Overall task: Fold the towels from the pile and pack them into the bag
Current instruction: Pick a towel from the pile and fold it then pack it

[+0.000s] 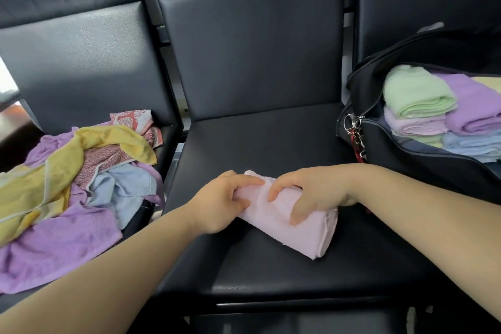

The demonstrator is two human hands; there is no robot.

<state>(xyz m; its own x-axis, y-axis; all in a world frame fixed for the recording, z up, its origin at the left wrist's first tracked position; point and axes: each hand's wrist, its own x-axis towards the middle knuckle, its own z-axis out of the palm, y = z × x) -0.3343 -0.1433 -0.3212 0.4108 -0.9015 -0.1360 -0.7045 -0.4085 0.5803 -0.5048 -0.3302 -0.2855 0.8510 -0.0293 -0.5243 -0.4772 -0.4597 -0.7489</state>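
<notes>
step: last fold on pale pink terry towel [306, 236], lying on middle black padded seat [257, 144]
hands: left hand [217, 206] and right hand [311, 192] both grip it
next: probably lift it right into open black duffel bag [406, 154]

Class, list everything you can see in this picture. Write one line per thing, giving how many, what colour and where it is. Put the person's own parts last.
seats: three, black padded, side by side in a row
towel pile: one heap of unfolded towels in yellow, purple, light blue and red-patterned, on the left seat
pink towel: one, pale pink, folded, on the middle seat
bag: one, black, open, on the right seat
folded towels: several in green, purple, lilac and blue, stacked inside the bag
key ring: one, metal with a red strap, hanging at the bag's near end
left hand: one, grips the pink towel's left end
right hand: one, grips the pink towel from above
</notes>
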